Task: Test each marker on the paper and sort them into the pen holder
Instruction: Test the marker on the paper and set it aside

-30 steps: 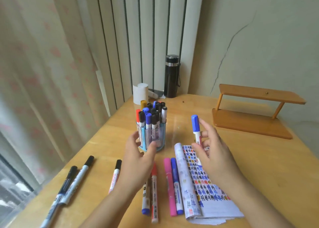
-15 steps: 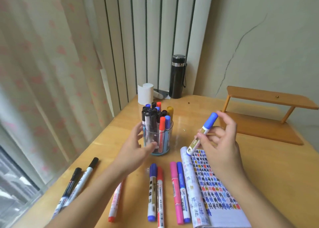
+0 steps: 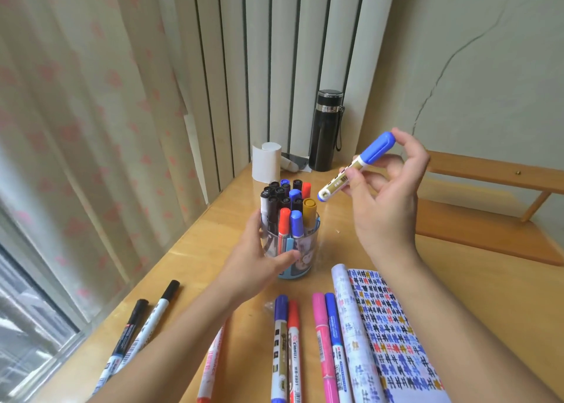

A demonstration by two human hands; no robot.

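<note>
A clear pen holder (image 3: 300, 254) with a blue base stands mid-table, packed with several capped markers. My left hand (image 3: 254, 265) wraps around its left side, thumb across the front. My right hand (image 3: 386, 201) is raised to the right of the holder and grips a capped blue marker (image 3: 355, 167) with a gold-and-white barrel, tilted so its blue cap points up right and its rear end points down toward the holder. The test paper (image 3: 387, 338), covered in coloured marks, lies at the near right.
Loose markers lie near me: blue (image 3: 280, 347), red (image 3: 294, 350), pink (image 3: 323, 344), blue (image 3: 335, 338), and two black ones (image 3: 143, 326) at the left. A black flask (image 3: 326, 131), a white roll (image 3: 266, 161) and a wooden shelf (image 3: 488, 207) stand behind.
My right hand has lifted the blue marker and tipped it from upright to slanted, its rear end now nearer the holder. My left hand has kept its hold on the pen holder.
</note>
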